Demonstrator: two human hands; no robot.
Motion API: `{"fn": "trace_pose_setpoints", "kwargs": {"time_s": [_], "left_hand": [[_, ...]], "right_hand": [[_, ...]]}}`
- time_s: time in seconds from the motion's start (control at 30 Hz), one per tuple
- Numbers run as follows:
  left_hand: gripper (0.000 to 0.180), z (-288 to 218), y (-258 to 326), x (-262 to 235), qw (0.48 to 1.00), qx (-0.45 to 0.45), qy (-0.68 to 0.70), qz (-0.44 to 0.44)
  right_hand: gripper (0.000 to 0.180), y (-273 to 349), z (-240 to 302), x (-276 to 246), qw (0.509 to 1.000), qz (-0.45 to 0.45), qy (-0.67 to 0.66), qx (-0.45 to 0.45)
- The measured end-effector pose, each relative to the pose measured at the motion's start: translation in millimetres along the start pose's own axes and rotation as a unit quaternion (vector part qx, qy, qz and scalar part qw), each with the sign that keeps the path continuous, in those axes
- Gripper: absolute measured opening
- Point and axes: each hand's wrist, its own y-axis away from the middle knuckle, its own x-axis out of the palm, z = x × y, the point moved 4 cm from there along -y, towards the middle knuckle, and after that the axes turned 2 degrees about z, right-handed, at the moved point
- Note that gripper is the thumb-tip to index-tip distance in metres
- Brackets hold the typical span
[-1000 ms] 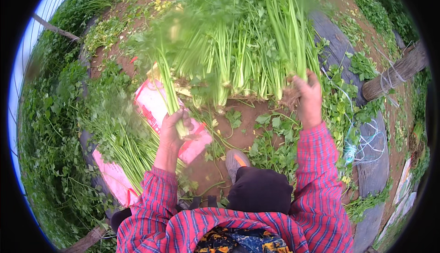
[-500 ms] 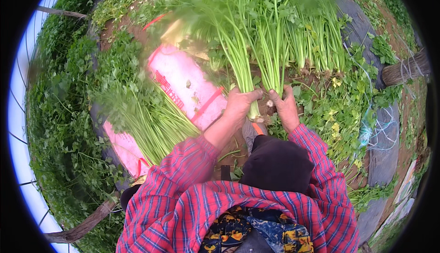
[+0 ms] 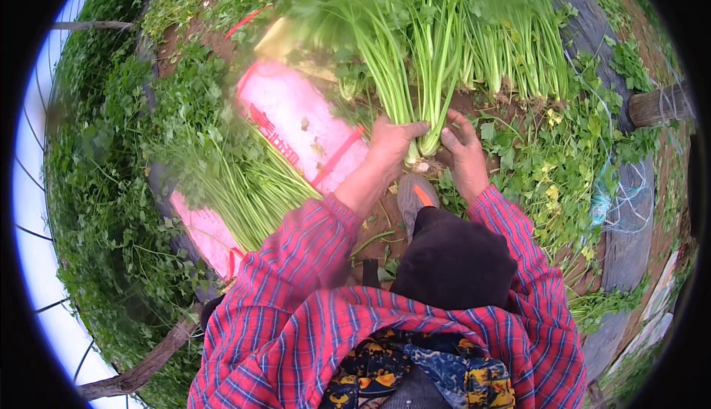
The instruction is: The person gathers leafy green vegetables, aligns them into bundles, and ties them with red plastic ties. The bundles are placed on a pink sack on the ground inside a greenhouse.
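My left hand (image 3: 391,144) is closed around the lower stalks of a celery bunch (image 3: 400,98), its thumb reaching across toward a second celery bunch (image 3: 438,75). Both bunches stand side by side, leafy tops pointing away from me and pale root ends together just above my shoe (image 3: 415,200). My right hand (image 3: 466,158) is beside the base of the second bunch, fingers bent and apart, thumb close to the stalks. Whether its fingertips still touch them is hard to see.
Left of my hands lies a pink sheet with red bands (image 3: 296,116), with a pile of celery (image 3: 255,187) across it. More rooted celery (image 3: 511,61) lies beyond. Loose leaves and blue twine (image 3: 601,205) are on the right, near a wooden post (image 3: 659,105).
The second bunch has come left against the first, their root ends now together. My right hand's fingers have loosened from around its stalks and spread apart.
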Motion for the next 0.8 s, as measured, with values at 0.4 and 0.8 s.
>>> {"fn": "trace_pose_setpoints", "kwargs": {"time_s": [0.4, 0.8], "left_hand": [[0.029, -5.4, 7.0, 1.9, 0.998, 0.005, -0.047, 0.040], [0.031, -2.9, -1.6, -8.6, 0.999, 0.035, -0.031, 0.026]], "right_hand": [[0.033, -19.3, 8.3, 18.1, 0.982, 0.086, -0.159, 0.049], [0.029, -8.3, -4.7, 1.9, 0.982, 0.057, -0.130, 0.129]]}}
